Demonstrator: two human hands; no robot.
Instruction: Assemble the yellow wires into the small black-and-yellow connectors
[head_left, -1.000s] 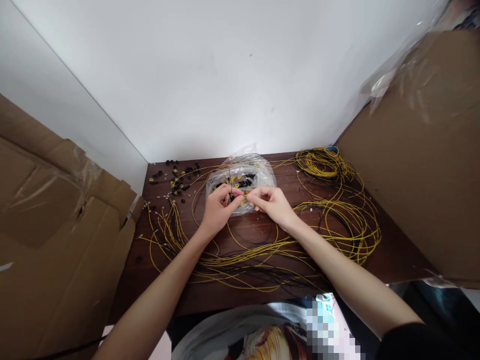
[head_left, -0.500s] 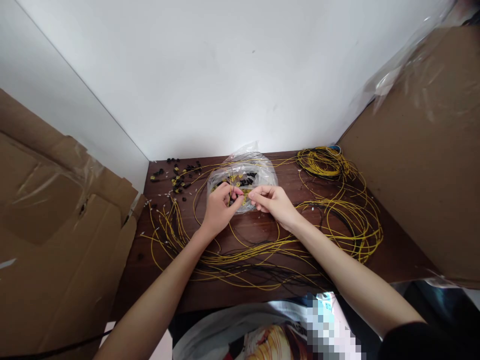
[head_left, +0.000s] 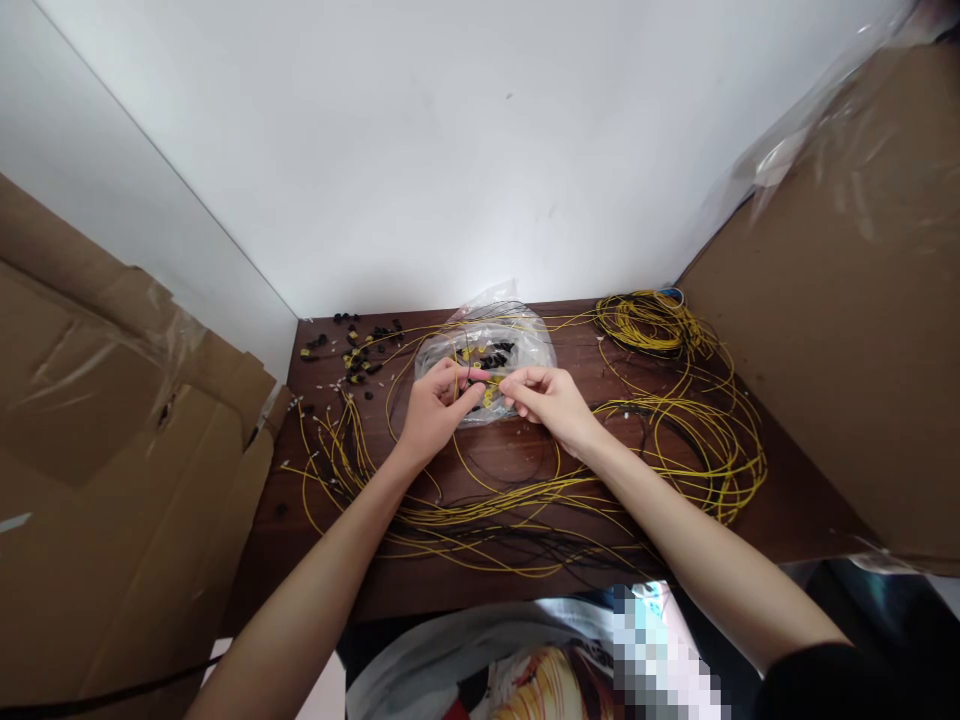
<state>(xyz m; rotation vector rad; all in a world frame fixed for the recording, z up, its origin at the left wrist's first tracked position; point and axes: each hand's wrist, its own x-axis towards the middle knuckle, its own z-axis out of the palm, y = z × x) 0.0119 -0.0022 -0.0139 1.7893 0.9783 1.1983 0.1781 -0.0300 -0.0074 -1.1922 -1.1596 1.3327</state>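
Over a clear plastic bag (head_left: 529, 350) my two hands face each other, fingertips almost meeting. My left hand (head_left: 439, 405) is closed round thin wire, its thumb and index finger slightly apart at the tips. Thin yellow wire (head_left: 456, 356) rises beside those fingers. A pinch of thumb and index finger closes my right hand (head_left: 551, 400) on the end of a yellow wire; the exact tip is too small to make out. Small black parts (head_left: 495, 356) and yellow ring-like pieces (head_left: 488, 397) lie in the bag, partly behind my hands.
Long yellow and black wires (head_left: 517, 497) sweep across the brown tabletop (head_left: 300, 550) into loops at right. A coiled bundle (head_left: 637, 325) lies back right. Loose black and yellow parts (head_left: 358, 358) are scattered back left. Cardboard (head_left: 840, 300) stands at both sides, a white wall behind.
My left index finger has straightened, and its thumb has come a little away from it. The left hand has shifted slightly left. My right hand keeps its pinch almost in place.
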